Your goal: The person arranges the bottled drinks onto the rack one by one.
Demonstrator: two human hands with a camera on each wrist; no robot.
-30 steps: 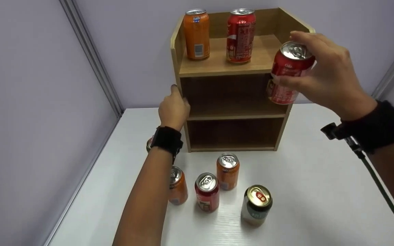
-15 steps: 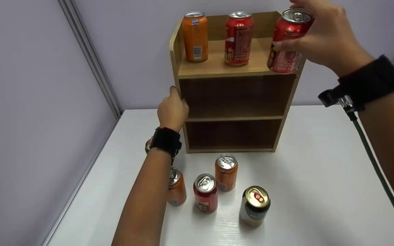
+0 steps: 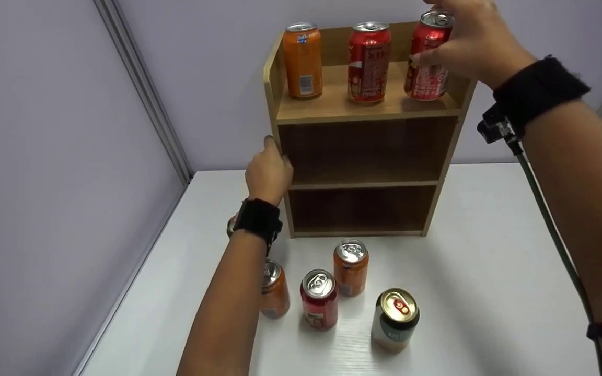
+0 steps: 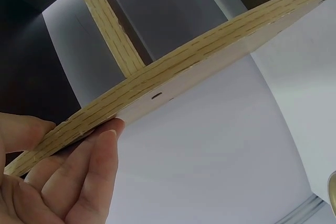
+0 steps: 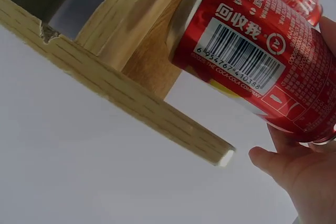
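A wooden shelf unit (image 3: 363,109) stands at the back of the white table (image 3: 478,271). On its top shelf are an orange can (image 3: 302,60) and a red can (image 3: 368,61). My right hand (image 3: 471,44) grips a second red can (image 3: 428,57) (image 5: 257,51) at the right end of that top shelf, its base at the shelf board. My left hand (image 3: 268,172) (image 4: 63,177) holds the unit's left side panel (image 4: 157,85), fingers on the outer face and thumb on the front edge.
Several cans stand on the table in front of the unit: an orange one (image 3: 350,266), a red one (image 3: 320,298), another orange one (image 3: 273,290) beside my left forearm, and a gold-topped one (image 3: 395,319). One more can (image 3: 232,225) peeks out behind my left wrist. Grey walls enclose left and back.
My right hand has lifted the red can from beside the middle shelf up and back onto the top shelf's right end. My left hand has stayed on the side panel.
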